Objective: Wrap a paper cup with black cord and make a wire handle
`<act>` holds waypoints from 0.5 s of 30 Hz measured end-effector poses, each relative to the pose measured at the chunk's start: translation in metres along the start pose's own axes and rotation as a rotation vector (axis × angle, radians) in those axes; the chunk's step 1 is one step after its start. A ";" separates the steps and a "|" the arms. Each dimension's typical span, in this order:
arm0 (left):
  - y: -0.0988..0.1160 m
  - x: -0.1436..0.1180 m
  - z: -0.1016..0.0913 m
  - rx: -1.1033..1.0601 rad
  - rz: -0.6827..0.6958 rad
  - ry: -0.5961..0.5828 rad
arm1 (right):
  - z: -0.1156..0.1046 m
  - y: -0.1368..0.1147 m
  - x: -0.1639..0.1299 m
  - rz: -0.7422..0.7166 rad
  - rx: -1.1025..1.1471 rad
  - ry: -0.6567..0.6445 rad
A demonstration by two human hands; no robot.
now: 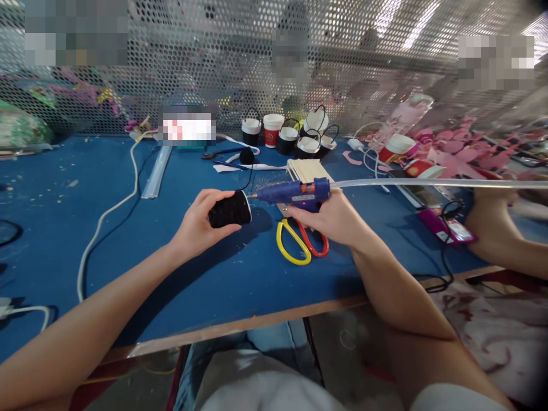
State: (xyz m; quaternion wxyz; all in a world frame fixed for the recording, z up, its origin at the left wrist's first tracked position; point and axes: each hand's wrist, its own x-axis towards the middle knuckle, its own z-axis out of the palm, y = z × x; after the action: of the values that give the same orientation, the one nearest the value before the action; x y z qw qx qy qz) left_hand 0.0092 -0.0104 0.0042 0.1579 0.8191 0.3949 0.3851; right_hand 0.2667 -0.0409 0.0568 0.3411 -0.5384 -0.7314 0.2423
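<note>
I have the left hand [198,221] pinching a black-wrapped cup [228,210] between thumb and fingers, tipped sideways over the middle of the blue table [214,297]. Its wrap looks dark and lined, its white rim faces right, and a black strand [250,177] rises beside it; my right hand [340,220] wraps around a blue glue gun [280,192], nozzle near the rim.
</note>
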 end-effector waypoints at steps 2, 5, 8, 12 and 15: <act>0.001 0.000 0.000 0.010 0.015 0.001 | 0.002 -0.001 -0.001 -0.050 -0.055 0.021; 0.001 0.000 0.000 0.004 0.027 0.004 | 0.005 -0.003 -0.003 -0.080 -0.130 0.048; 0.000 -0.001 0.001 0.005 0.018 -0.005 | 0.006 -0.003 -0.004 -0.081 -0.193 0.062; -0.001 -0.001 0.001 0.014 0.000 -0.011 | 0.006 -0.003 -0.005 -0.101 -0.237 0.053; -0.002 -0.001 0.002 0.012 -0.009 -0.002 | 0.004 -0.003 -0.005 -0.141 -0.276 0.011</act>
State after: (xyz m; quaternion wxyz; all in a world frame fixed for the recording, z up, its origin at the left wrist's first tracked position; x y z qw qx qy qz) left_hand 0.0091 -0.0102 0.0017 0.1553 0.8186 0.4006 0.3812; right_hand 0.2624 -0.0470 0.0553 0.2840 -0.5290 -0.7918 0.1119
